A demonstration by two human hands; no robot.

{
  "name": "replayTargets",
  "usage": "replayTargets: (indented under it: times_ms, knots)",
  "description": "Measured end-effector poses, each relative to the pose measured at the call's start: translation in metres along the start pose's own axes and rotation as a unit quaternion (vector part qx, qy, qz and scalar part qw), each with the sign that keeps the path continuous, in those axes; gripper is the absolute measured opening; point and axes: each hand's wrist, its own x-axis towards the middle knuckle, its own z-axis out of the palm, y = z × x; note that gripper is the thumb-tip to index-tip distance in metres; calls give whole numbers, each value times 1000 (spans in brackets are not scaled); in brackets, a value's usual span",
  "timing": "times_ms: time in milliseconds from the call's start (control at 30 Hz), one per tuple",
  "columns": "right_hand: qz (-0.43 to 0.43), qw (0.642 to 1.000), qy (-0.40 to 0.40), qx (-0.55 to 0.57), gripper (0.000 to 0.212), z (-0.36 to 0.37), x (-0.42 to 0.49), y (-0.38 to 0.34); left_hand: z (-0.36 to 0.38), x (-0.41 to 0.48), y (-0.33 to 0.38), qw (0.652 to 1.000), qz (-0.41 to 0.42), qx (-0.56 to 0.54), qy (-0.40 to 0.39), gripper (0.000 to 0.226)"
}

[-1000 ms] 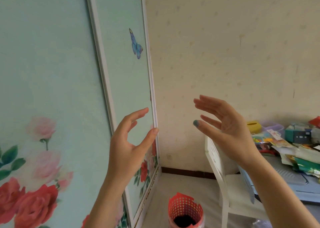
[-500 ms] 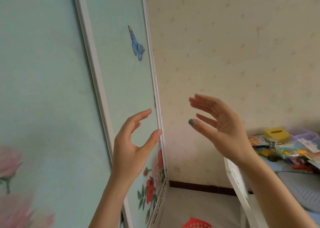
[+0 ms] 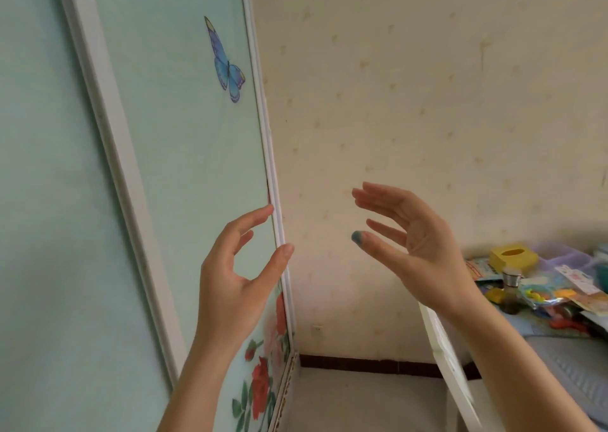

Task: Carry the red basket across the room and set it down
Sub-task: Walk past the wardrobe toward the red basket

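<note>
The red basket is out of view. My left hand (image 3: 235, 277) is raised in front of me with fingers curved and apart, holding nothing. My right hand (image 3: 414, 244) is raised beside it, palm facing left, fingers spread and empty; its thumbnail is painted blue-green. The two hands are a short gap apart, in front of the corner of the room.
A pale green sliding door (image 3: 184, 168) with a butterfly and rose prints fills the left. A beige wall (image 3: 427, 102) stands ahead. A white chair back (image 3: 450, 359) rises at lower right, beside a cluttered table (image 3: 539, 277) with a yellow tissue box (image 3: 513, 255).
The view has tilted upward, so the red basket on the floor has dropped out of the bottom of the frame. Both hands keep the same raised, open pose.
</note>
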Motion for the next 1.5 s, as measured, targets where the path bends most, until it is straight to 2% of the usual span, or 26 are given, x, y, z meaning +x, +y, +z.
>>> replayTargets:
  times_ms: [500,733,1100,1500]
  knots:
    - [38,995,72,-55,51,47,106,142,57,120,-183,994,-1,-94,-54,45]
    - [59,992,85,-71,51,68,121,190,70,143,-244,989,-18,-122,-78,48]
    - [125,985,88,-84,51,62,108,264,112,125,-306,982,-72,-130,-115,45]
    - [283,950,91,-97,53,66,29,376,162,37,-406,958,-200,-95,-184,48]
